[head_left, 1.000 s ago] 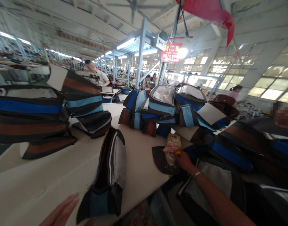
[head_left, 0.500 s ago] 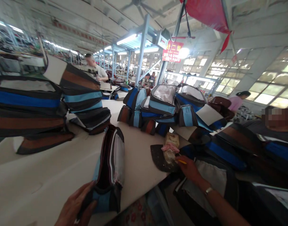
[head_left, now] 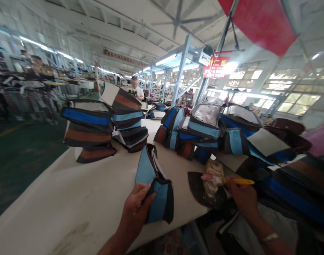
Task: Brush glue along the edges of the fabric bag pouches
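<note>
My left hand [head_left: 137, 205] pinches the near edge of a light-blue and dark-grey fabric bag [head_left: 160, 200], thumb on the outside. The bag stands on the pale table with its opening along the top and a dark lining showing. My right hand [head_left: 243, 198] is closed round a yellow-handled brush [head_left: 241, 181], whose front end is hidden at a stained container [head_left: 215, 168]. A pink rag [head_left: 208, 176] wraps the container. Beneath it lies a dark curved piece [head_left: 197, 189].
Stacked bags in blue, brown and grey [head_left: 87, 118] stand on the far left of the table [head_left: 98, 191]. More bags [head_left: 204, 132] are heaped at the back and right. Grey-lined pieces [head_left: 273, 219] lie below my right forearm. Co-workers sit farther off.
My view has swung left. My left hand has turned the bag so its light-blue side shows more. More of the yellow handle is now visible at my right hand.
</note>
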### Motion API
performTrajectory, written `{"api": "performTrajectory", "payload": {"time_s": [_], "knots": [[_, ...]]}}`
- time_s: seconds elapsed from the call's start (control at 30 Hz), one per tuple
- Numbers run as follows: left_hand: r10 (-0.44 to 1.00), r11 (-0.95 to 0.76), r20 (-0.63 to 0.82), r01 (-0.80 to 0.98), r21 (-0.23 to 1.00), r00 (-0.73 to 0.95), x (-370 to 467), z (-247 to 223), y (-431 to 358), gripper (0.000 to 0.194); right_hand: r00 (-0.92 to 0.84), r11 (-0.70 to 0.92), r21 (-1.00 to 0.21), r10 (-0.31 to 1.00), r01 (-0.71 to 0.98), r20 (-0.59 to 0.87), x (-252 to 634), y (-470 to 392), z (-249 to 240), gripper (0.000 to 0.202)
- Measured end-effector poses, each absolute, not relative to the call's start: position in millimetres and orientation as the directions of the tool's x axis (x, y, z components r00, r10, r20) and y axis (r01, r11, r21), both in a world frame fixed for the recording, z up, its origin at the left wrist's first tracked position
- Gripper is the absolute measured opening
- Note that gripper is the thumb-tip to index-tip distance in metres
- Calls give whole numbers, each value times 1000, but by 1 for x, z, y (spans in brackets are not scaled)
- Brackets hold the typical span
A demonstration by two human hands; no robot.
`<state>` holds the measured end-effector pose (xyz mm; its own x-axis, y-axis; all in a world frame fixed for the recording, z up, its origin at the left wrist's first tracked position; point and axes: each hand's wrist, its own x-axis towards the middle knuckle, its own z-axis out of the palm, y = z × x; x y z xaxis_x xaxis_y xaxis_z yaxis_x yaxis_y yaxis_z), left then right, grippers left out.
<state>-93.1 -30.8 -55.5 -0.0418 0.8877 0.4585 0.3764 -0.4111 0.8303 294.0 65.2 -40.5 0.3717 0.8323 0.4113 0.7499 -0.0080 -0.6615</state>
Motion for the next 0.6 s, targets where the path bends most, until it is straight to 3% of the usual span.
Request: {"api": "performTrajectory", "payload": {"time_s": [0.07,0.13,0.17,0.3,0.33,0.47,0.6], "knots": [[885,-430,466,355,830,-18,-83,-43,-28,21,291,176,-713,827,679,481,263,47,-5,35],[883,-442,469,330,834,-1,-72,-35,-26,22,180,442,-799,819,407,545,225,25,28,29],[883,-447,469,315,837,8,-67,-32,-25,23,126,526,-787,800,322,587,206,15,42,24],[894,-442,445,270,855,56,-52,-25,-25,24,-150,797,-530,585,289,797,145,-8,67,1],[897,-437,438,268,859,58,-50,-24,-25,24,-222,842,-447,518,303,826,136,-9,67,4],[905,-418,423,263,869,42,-50,-20,-26,24,-454,899,-201,376,388,808,134,-2,52,12],[903,-424,425,273,863,58,-54,-19,-26,29,-538,880,-74,351,470,766,167,3,44,14]]}}
